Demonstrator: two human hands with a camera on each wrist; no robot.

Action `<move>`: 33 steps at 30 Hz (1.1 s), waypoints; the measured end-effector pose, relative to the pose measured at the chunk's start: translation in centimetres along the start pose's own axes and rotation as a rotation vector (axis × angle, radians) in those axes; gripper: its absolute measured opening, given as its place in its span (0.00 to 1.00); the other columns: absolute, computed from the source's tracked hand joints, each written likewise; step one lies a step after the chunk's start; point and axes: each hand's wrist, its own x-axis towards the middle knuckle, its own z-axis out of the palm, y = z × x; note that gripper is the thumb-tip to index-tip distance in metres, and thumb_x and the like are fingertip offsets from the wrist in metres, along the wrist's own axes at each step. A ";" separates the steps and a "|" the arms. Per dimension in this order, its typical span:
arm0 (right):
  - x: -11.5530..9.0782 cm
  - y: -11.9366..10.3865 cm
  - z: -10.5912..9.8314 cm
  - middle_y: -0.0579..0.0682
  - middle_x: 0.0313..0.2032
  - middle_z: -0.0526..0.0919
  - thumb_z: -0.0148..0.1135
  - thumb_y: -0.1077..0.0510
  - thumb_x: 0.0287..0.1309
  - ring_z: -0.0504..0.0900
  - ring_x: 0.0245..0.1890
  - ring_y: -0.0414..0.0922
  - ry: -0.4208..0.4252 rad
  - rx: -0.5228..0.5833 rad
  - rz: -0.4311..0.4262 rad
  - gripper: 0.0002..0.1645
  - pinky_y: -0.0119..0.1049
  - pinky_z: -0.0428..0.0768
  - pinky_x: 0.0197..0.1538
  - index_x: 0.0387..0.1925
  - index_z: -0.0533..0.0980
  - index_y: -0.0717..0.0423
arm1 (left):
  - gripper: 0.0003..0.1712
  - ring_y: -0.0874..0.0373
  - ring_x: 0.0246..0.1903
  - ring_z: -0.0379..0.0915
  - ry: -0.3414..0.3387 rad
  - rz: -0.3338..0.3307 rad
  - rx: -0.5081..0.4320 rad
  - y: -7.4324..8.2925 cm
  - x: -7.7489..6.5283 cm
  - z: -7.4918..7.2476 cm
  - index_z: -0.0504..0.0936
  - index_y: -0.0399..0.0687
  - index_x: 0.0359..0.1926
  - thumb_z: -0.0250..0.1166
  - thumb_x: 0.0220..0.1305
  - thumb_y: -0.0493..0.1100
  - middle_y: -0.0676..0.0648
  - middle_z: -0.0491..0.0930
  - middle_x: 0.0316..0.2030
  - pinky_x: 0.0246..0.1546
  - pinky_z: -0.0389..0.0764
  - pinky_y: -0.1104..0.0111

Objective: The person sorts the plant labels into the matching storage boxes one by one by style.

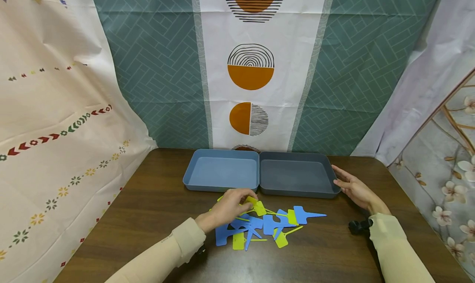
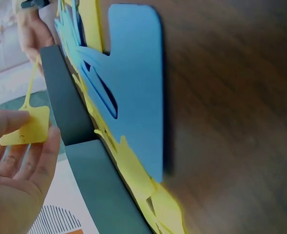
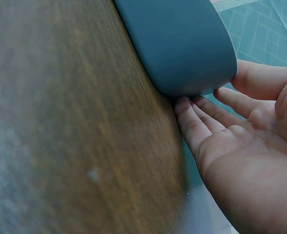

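My left hand (image 1: 229,206) pinches a yellow T-shaped plant label (image 2: 38,124) between thumb and fingers, above the pile on the table. In the left wrist view its thin stem points up and away from the palm. Beneath and beside this hand lie several blue plant labels (image 1: 221,235) and yellow plant labels (image 1: 238,241), overlapping one another. At the right, my right hand (image 1: 357,191) touches the outer end of the dark grey tray (image 1: 297,173). Its thumb is at the rim and its extended fingers are low against the wall, as the right wrist view shows.
A blue-grey tray (image 1: 222,171) stands left of the dark one, their sides meeting. Both sit near the back of the brown wooden table (image 1: 148,217). Patterned cloths (image 1: 163,68) hang behind and at both sides. A black strap piece (image 1: 358,227) is at the right wrist.
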 end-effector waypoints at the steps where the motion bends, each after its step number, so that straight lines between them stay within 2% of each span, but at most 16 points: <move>1: 0.0 0.0 0.0 0.66 0.80 0.23 0.47 0.63 0.81 0.25 0.78 0.69 0.000 -0.001 -0.001 0.45 0.74 0.31 0.71 0.83 0.32 0.59 | 0.11 0.63 0.40 0.78 0.001 -0.002 -0.003 0.0 0.0 -0.1 0.86 0.49 0.53 0.68 0.72 0.37 0.53 0.85 0.47 0.45 0.81 0.66; 6: 0.0 -0.1 0.1 0.65 0.80 0.23 0.48 0.62 0.81 0.25 0.78 0.69 0.006 -0.008 0.000 0.45 0.74 0.31 0.71 0.83 0.33 0.59 | 0.14 0.65 0.36 0.77 0.016 -0.014 -0.047 0.0 0.1 -0.6 0.85 0.49 0.57 0.67 0.73 0.37 0.53 0.85 0.49 0.39 0.80 0.70; 11: 0.0 0.0 0.2 0.65 0.80 0.23 0.48 0.62 0.80 0.24 0.78 0.69 0.007 -0.004 0.004 0.45 0.74 0.30 0.71 0.83 0.33 0.59 | 0.16 0.62 0.29 0.74 0.050 -0.018 -0.099 -0.2 0.1 -1.3 0.83 0.50 0.59 0.68 0.72 0.36 0.53 0.83 0.38 0.31 0.76 0.70; 13: 0.0 0.0 0.2 0.65 0.80 0.23 0.48 0.62 0.80 0.24 0.77 0.69 0.005 -0.002 0.004 0.45 0.74 0.30 0.71 0.83 0.33 0.59 | 0.17 0.61 0.32 0.77 0.069 -0.022 -0.125 -0.3 0.1 -1.6 0.82 0.50 0.59 0.68 0.72 0.36 0.53 0.81 0.37 0.33 0.78 0.69; 18: 0.1 0.2 0.1 0.65 0.80 0.23 0.48 0.62 0.80 0.23 0.77 0.69 0.005 0.002 -0.001 0.45 0.75 0.30 0.70 0.83 0.33 0.59 | 0.16 0.56 0.41 0.82 0.119 -0.044 -0.180 -0.6 0.3 -2.6 0.81 0.49 0.58 0.68 0.71 0.36 0.50 0.81 0.42 0.41 0.83 0.66; 25: 0.1 0.3 0.0 0.65 0.80 0.23 0.48 0.63 0.80 0.23 0.77 0.68 0.008 0.004 0.000 0.45 0.75 0.29 0.70 0.83 0.33 0.60 | 0.16 0.53 0.41 0.82 0.150 -0.076 -0.268 -1.2 0.9 -4.0 0.82 0.45 0.58 0.68 0.71 0.36 0.47 0.78 0.43 0.40 0.83 0.64; 28: 0.1 0.2 0.0 0.65 0.80 0.23 0.48 0.63 0.80 0.23 0.78 0.68 0.011 -0.002 0.002 0.45 0.75 0.29 0.70 0.82 0.33 0.61 | 0.16 0.53 0.40 0.81 0.157 -0.089 -0.298 -1.5 1.1 -4.6 0.82 0.46 0.58 0.68 0.72 0.37 0.45 0.78 0.44 0.40 0.82 0.62; 33: 0.0 0.2 0.0 0.65 0.80 0.23 0.47 0.62 0.80 0.24 0.78 0.68 0.019 -0.006 0.005 0.45 0.74 0.30 0.71 0.82 0.33 0.61 | 0.16 0.48 0.40 0.81 0.184 -0.097 -0.331 -2.1 1.6 -5.3 0.82 0.43 0.59 0.67 0.72 0.36 0.42 0.79 0.42 0.42 0.84 0.53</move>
